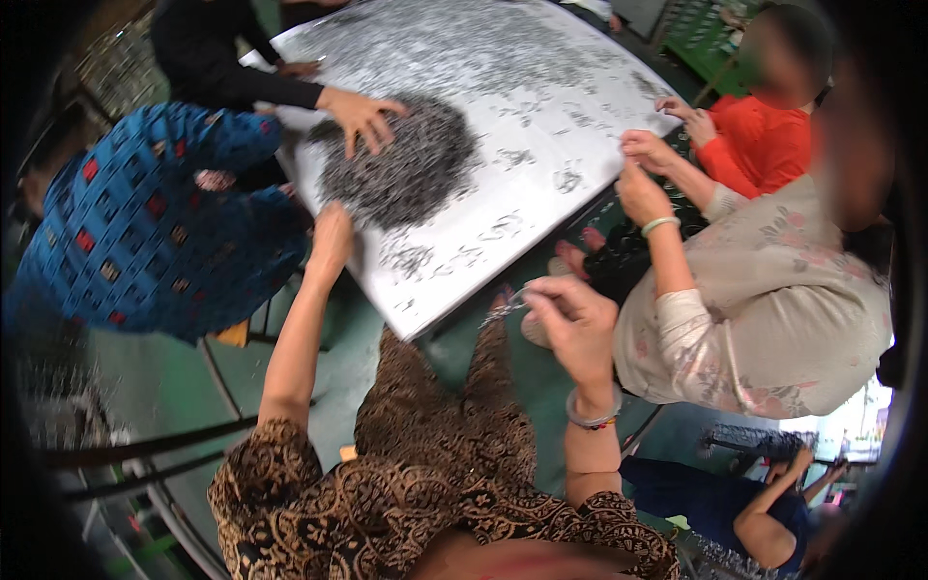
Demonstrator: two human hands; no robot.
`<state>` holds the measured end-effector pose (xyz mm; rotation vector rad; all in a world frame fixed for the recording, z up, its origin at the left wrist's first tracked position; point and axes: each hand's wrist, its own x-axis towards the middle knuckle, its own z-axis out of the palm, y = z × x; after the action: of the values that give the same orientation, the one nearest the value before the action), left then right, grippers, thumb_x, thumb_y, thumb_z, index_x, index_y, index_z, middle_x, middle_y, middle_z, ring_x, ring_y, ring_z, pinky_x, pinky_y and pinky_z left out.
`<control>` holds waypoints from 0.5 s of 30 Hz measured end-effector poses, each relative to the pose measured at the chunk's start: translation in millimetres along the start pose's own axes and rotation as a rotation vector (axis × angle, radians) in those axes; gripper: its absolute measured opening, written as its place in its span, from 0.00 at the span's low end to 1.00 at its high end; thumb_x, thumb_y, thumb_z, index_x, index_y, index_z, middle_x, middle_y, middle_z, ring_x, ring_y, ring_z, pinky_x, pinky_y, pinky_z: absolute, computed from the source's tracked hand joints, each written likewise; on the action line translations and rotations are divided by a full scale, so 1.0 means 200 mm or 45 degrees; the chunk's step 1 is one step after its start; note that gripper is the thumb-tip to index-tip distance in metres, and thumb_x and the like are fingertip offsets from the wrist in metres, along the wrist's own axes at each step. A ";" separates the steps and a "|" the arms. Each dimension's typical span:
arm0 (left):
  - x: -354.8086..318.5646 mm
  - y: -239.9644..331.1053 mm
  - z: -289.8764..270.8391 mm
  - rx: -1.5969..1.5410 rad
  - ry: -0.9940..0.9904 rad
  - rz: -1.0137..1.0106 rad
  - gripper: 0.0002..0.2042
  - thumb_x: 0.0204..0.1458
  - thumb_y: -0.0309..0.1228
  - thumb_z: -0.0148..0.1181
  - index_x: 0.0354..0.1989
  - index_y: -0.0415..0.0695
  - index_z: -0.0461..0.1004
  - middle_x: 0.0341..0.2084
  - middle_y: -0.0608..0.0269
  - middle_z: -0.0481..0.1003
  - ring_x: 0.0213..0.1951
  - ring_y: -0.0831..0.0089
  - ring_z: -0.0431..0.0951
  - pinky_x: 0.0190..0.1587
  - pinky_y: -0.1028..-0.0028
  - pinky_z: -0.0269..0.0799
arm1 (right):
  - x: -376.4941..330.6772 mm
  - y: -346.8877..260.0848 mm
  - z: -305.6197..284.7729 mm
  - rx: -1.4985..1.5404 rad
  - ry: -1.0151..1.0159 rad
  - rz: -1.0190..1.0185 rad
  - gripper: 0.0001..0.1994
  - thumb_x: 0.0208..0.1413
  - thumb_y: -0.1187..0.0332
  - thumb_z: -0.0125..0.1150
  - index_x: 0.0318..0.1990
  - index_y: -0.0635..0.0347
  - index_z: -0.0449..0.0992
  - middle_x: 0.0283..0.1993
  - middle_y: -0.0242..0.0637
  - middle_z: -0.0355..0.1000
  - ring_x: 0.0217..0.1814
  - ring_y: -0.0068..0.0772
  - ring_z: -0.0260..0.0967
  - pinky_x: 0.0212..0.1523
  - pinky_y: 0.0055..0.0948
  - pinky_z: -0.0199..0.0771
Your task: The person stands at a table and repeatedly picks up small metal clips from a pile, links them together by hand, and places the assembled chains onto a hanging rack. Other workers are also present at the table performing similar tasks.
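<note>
A white sheet-covered table (541, 116) carries a big dark heap of small thin metal pieces (406, 169), with smaller clusters scattered around it. My left hand (331, 237) reaches to the near-left edge of the table and rests at the rim of the heap, fingers curled down. My right hand (570, 314) hovers off the table's near corner, fingers pinched around a few thin metal pieces (507, 304). Another person's hand (362, 116) lies spread on top of the heap.
A person in a blue patterned top (135, 222) stands at the left. One in a pale floral top (764, 300) and one in orange (764, 145) work at the right edge. Green floor (319, 367) shows below, and a metal frame (145, 454) at lower left.
</note>
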<state>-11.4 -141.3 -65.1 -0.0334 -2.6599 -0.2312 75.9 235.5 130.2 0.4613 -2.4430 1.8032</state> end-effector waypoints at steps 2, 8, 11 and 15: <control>0.05 -0.04 -0.03 0.109 -0.231 -0.031 0.04 0.39 0.19 0.54 0.17 0.35 0.75 0.21 0.43 0.75 0.28 0.45 0.77 0.34 0.54 0.74 | -0.02 0.01 0.01 0.039 0.057 -0.017 0.06 0.50 0.82 0.61 0.36 0.68 0.78 0.31 0.36 0.76 0.27 0.21 0.74 0.27 0.18 0.72; 0.17 0.10 -0.22 -0.727 0.166 -0.601 0.09 0.55 0.28 0.55 0.33 0.32 0.74 0.24 0.46 0.77 0.26 0.57 0.79 0.32 0.62 0.74 | -0.06 0.05 0.01 0.133 0.088 0.029 0.06 0.51 0.84 0.59 0.37 0.71 0.77 0.34 0.37 0.76 0.30 0.22 0.75 0.30 0.17 0.73; 0.18 0.25 -0.24 -1.111 0.151 -0.686 0.09 0.55 0.29 0.57 0.38 0.35 0.77 0.24 0.60 0.78 0.24 0.76 0.78 0.28 0.74 0.74 | -0.07 0.07 0.00 0.131 0.102 0.078 0.06 0.52 0.83 0.60 0.37 0.71 0.77 0.34 0.37 0.76 0.31 0.22 0.75 0.32 0.18 0.74; 0.21 0.29 -0.20 -0.681 -0.230 -0.467 0.10 0.50 0.31 0.58 0.32 0.35 0.78 0.23 0.49 0.78 0.26 0.64 0.80 0.31 0.66 0.73 | -0.10 0.09 0.00 0.127 0.113 0.100 0.05 0.52 0.83 0.60 0.37 0.71 0.77 0.33 0.37 0.76 0.30 0.21 0.74 0.32 0.18 0.74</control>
<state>-26.1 -91.8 -1.3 0.2760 -2.6801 -1.0968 90.5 243.2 109.1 0.2890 -2.3524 1.9392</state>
